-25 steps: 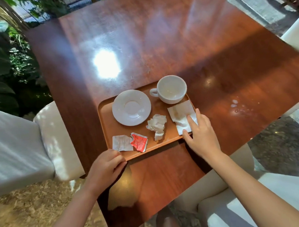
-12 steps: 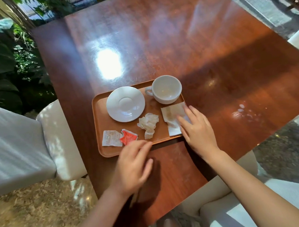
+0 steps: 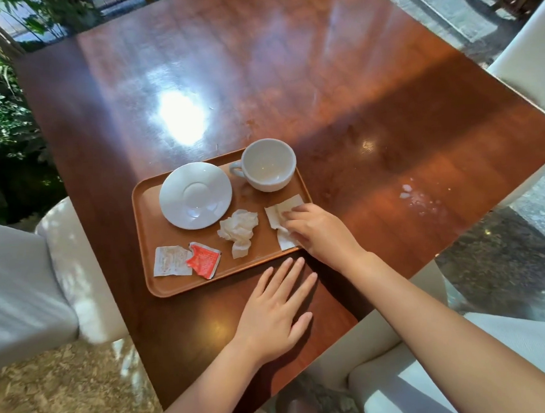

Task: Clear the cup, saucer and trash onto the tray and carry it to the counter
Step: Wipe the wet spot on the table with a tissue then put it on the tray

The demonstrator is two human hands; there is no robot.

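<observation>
An orange-brown tray (image 3: 147, 236) lies on the wooden table. On it stand a white saucer (image 3: 195, 195) and an empty white cup (image 3: 268, 164), apart from each other. A crumpled tissue (image 3: 239, 231), a flat stained napkin (image 3: 281, 212), a white torn packet (image 3: 170, 260) and a red torn packet (image 3: 205, 260) also lie on it. My right hand (image 3: 320, 232) rests on the napkin at the tray's right edge, fingertips pressing it. My left hand (image 3: 274, 315) lies flat and open on the table, just in front of the tray's near edge.
The table (image 3: 290, 80) stretches far ahead, with white crumbs or spilled specks (image 3: 417, 200) to the right. White cushioned chairs stand at the left (image 3: 68, 268), the right (image 3: 527, 54) and near my body (image 3: 412, 372). Plants (image 3: 8, 124) border the left side.
My left hand slid right along the tray's near edge and flattened on the table. My right hand moved onto the napkin, further over the tray. The view shifted slightly.
</observation>
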